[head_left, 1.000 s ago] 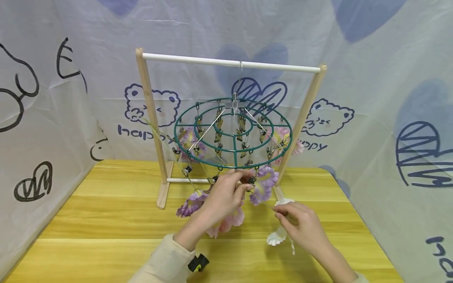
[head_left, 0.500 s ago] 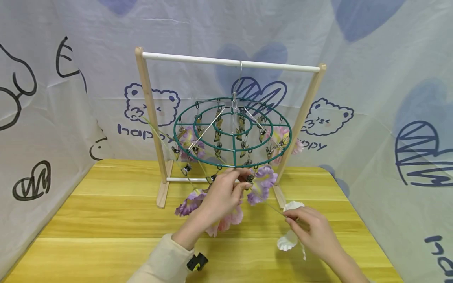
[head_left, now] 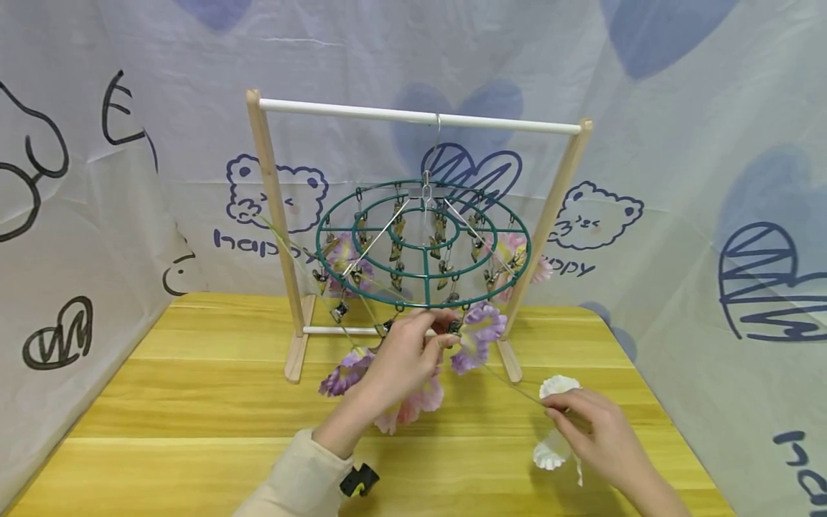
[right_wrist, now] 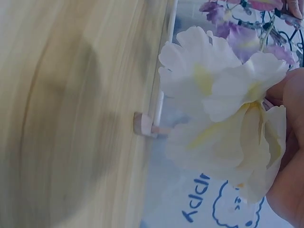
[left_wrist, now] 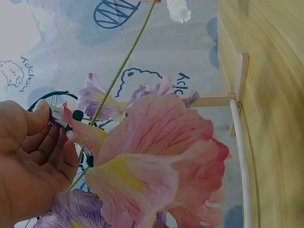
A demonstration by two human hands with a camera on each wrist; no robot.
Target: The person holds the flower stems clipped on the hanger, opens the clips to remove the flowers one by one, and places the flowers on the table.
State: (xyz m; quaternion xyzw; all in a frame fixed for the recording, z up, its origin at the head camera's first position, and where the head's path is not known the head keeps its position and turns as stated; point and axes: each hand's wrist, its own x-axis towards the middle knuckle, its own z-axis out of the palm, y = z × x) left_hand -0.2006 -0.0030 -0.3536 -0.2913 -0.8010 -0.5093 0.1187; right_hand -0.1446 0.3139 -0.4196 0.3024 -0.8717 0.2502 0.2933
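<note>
My left hand (head_left: 408, 352) pinches a metal clip (left_wrist: 58, 114) that hangs from the front rim of a round green clip hanger (head_left: 426, 276). To the right, my right hand (head_left: 604, 434) holds a white artificial flower (right_wrist: 204, 90) close to its blossom. Its thin stem (head_left: 513, 388) slants up and left toward the pinched clip. Right beside the clip hangs a light purple flower (head_left: 479, 334). A pink flower (left_wrist: 152, 156) hangs below my left hand, and a dark purple one (head_left: 345, 372) sits to its left.
The hanger hooks onto the white bar (head_left: 362, 111) of a wooden stand (head_left: 276, 194) on a wooden table (head_left: 161, 402). More clips and pink and purple flowers hang at the hanger's sides. A printed cloth (head_left: 698, 273) encloses the table. A black object (head_left: 360, 480) lies by my left sleeve.
My right hand has moved right and toward the table's front with the white flower, and more of the stem shows between the hands. The left hand stays at the clip.
</note>
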